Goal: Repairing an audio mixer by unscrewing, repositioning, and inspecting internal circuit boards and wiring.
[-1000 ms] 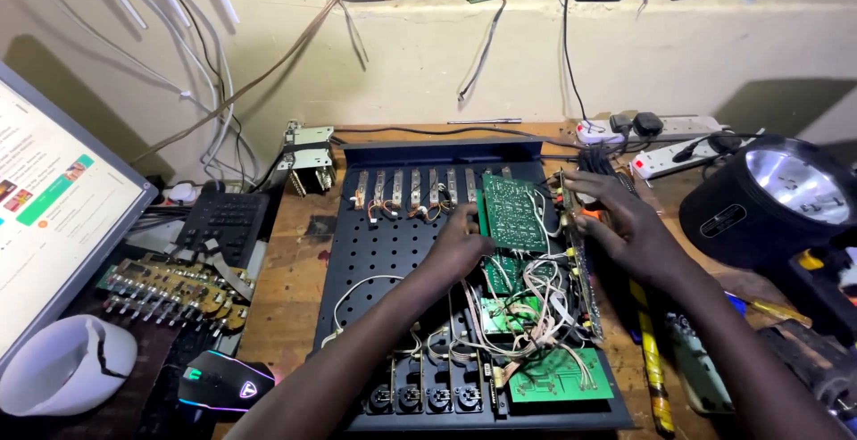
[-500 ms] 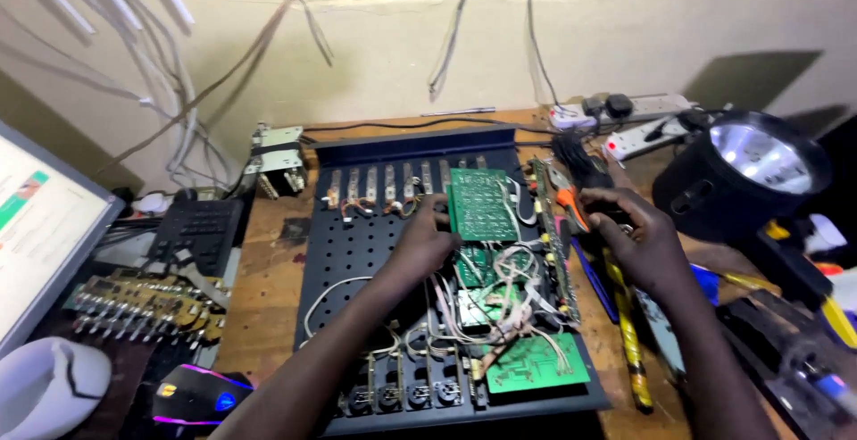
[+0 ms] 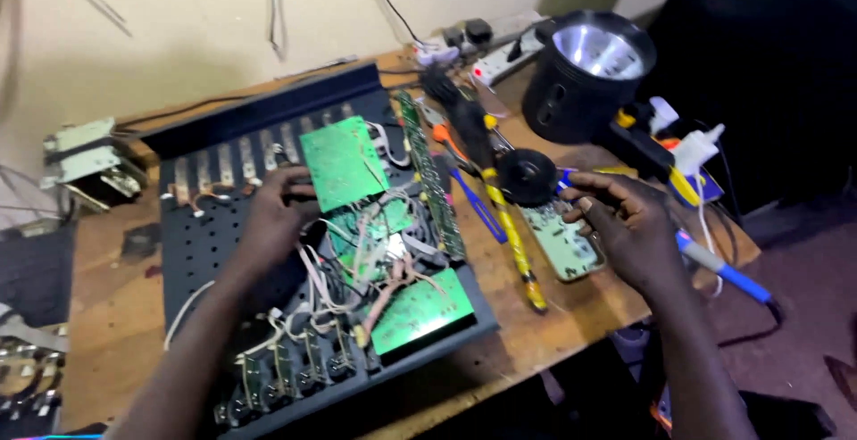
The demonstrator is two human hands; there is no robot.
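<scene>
The left hand (image 3: 272, 217) rests inside the open black chassis (image 3: 201, 235), fingers curled against the near edge of the upper green circuit board (image 3: 344, 161), touching it rather than clearly gripping it. At four o'clock from that board lies a tangle of wires (image 3: 370, 257), and beyond it at five o'clock a lower green board (image 3: 421, 311). The right hand (image 3: 629, 226) is off the chassis at three o'clock, over the wooden bench (image 3: 116, 315), fingers loosely bent; whether it pinches anything I cannot tell. A small pale board (image 3: 562, 244) lies just at its nine o'clock, a black round lamp (image 3: 585, 70) at twelve
</scene>
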